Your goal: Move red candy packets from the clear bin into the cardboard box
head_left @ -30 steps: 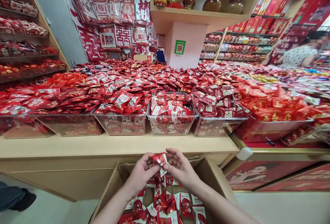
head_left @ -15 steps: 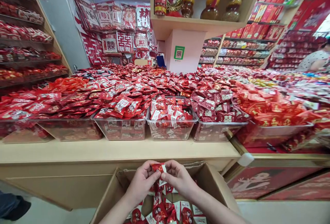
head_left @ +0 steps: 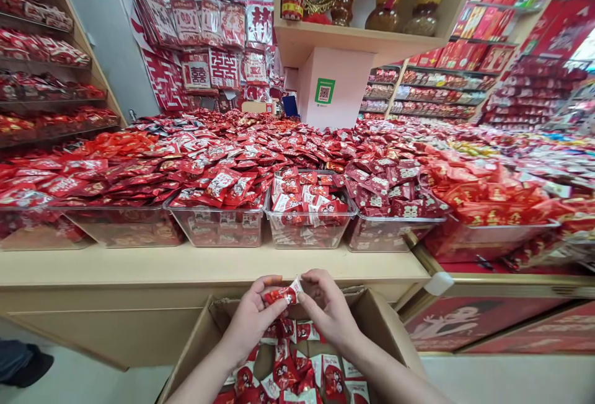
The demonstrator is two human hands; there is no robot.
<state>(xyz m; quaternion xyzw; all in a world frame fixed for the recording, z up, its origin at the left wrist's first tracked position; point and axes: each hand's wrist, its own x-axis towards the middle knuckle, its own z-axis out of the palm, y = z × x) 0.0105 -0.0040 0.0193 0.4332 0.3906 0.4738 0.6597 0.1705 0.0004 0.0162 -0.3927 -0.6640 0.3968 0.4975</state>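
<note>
The left hand (head_left: 250,315) holds one small red and white packet (head_left: 281,294) between thumb and curled fingers. The right hand (head_left: 331,310) is cupped opposite, its thumb at the packet's white end; whether its fingers close behind the wrapper cannot be told. The packet lies level between the two hands, above the carton.

Handling: support the red body with the left hand and steady the white end with the right thumb. Apply light pressure only; the wrapper will probably crease if pinched hard. Tilt the printed side upward for a clear view. Hold the packet over the open carton, so that a slip would likely land inside.

Directly below the hands, the cardboard carton (head_left: 389,327) stands open, with similar loose packets (head_left: 284,372) scattered on its bottom. Pale floor (head_left: 474,372) shows on both sides of it.

Just beyond the hands runs a light wood counter (head_left: 195,263). Along it stands a row of clear bins, heaped with wrapped goods; the bin (head_left: 307,232) straight ahead of the hands holds red and white packets. Behind the heaps rises a pillar with a green code sign (head_left: 324,90). Farther off, to the right, stocked shelves (head_left: 446,85) line the room.
</note>
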